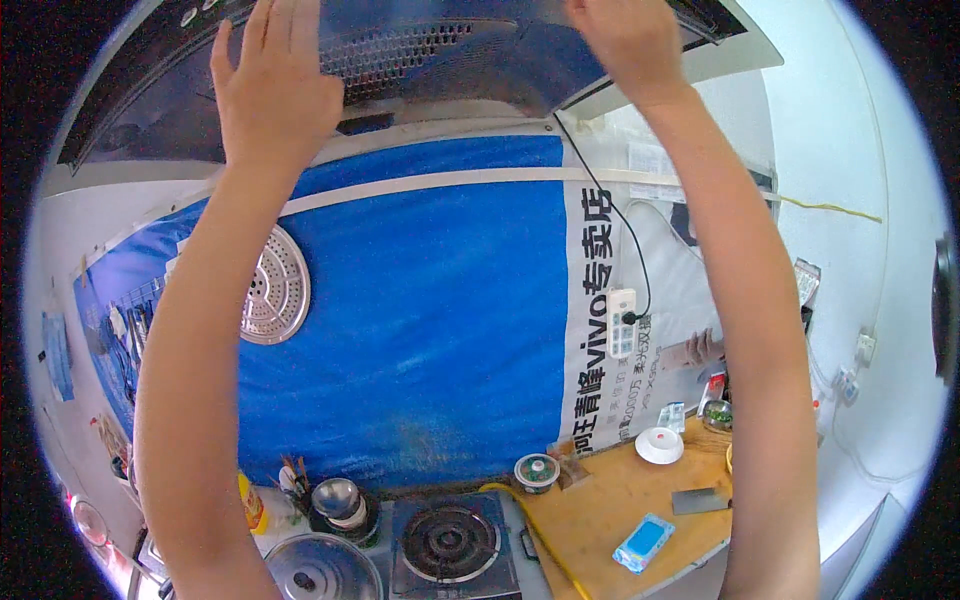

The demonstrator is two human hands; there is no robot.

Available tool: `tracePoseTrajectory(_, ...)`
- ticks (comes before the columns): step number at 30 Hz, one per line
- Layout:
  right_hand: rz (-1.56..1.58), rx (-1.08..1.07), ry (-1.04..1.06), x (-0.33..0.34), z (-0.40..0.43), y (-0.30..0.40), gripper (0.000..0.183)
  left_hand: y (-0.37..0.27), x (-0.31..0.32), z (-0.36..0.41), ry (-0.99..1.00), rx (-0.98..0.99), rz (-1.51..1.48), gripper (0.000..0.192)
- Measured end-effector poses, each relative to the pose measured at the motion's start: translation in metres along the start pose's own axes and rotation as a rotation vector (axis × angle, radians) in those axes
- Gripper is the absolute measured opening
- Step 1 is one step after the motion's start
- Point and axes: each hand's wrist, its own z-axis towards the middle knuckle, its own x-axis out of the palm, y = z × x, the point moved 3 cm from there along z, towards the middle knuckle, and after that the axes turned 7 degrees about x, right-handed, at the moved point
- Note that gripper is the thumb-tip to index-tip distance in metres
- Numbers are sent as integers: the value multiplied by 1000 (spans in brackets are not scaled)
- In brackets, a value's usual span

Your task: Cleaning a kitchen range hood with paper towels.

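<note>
Both my arms reach up to the dark, glossy range hood (495, 71) at the top of the view. My left hand (274, 90) lies over the hood's left part, back of the hand towards me, fingers stretched upward and partly cut off by the frame. Between my hands is the hood's perforated grille (405, 56). My right hand (637, 45) is at the hood's right part, its fingers bent and running out of the top edge. Whether it grips anything is hidden.
Below stand a gas burner (450, 538), a lidded pan (322, 574) and metal bowls (337, 499). A wooden counter (600, 517) holds a cleaver (697, 501), a wipes packet (643, 541) and a white dish (659, 445). A power strip (621, 322) and steamer plate (281, 289) hang on the blue-sheeted wall.
</note>
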Motion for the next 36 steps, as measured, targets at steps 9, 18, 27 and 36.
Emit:
tracePoseTrajectory(9, 303, 28, -190, 53, 74, 117, 6, 25, 14, -10, 16, 39, 26, 86)
tracePoseTrajectory(18, 462, 334, -58, 1, 7, 45, 11, 25, 0, -6, 18, 105, 32, 91)
tracePoseTrajectory(27, 1179, 1868, -344, 14, -105, -3, 35, 14, 4, -2, 6, 84, -39, 91)
tracePoseTrajectory(36, 1918, 1867, -610, 54, -58, 28, 21, 18, -5, -1, 95, 109, -82, 98)
